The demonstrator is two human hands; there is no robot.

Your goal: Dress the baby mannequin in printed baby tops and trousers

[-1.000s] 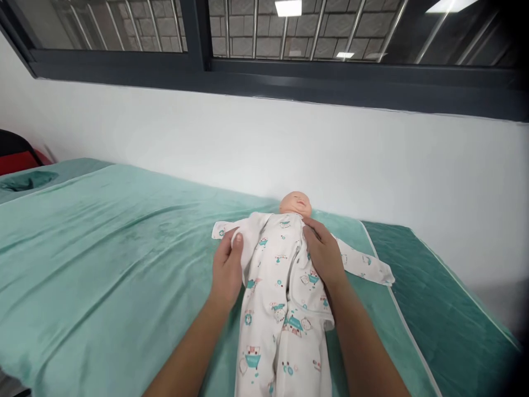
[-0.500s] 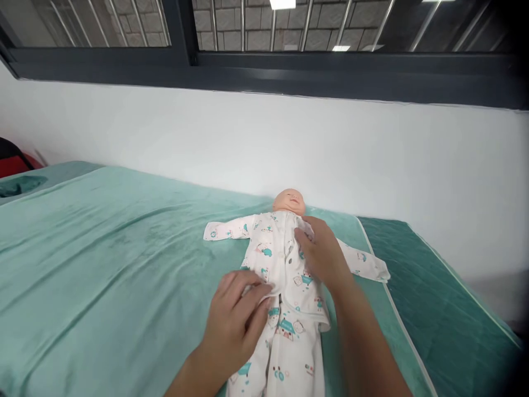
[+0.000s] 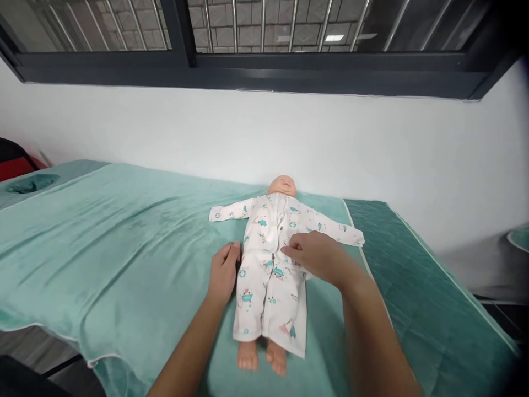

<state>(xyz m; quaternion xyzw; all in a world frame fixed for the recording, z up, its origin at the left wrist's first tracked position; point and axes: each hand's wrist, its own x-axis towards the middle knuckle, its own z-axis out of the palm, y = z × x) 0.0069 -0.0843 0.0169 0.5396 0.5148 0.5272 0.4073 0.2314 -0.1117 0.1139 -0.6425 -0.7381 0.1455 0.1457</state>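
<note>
A baby doll lies on its back, arms spread, its bare feet towards me. It wears a white printed top and white printed trousers. My left hand is beside the doll's waist at the left, fingers curled together; whether cloth is between them cannot be made out. My right hand is over the lower right part of the top, fingers bent and pressed together, with its fingertips at the fabric. What they hold, if anything, is hidden.
Under the doll is a light green blanket, with a darker green quilted cover at the right. Behind are a white wall and a dark window frame. A red and black item is at the far left.
The view has shifted, so the doll's feet now show. My left hand has moved off the top's hem to the doll's side. My right hand has gone from the chest down to the lower top.
</note>
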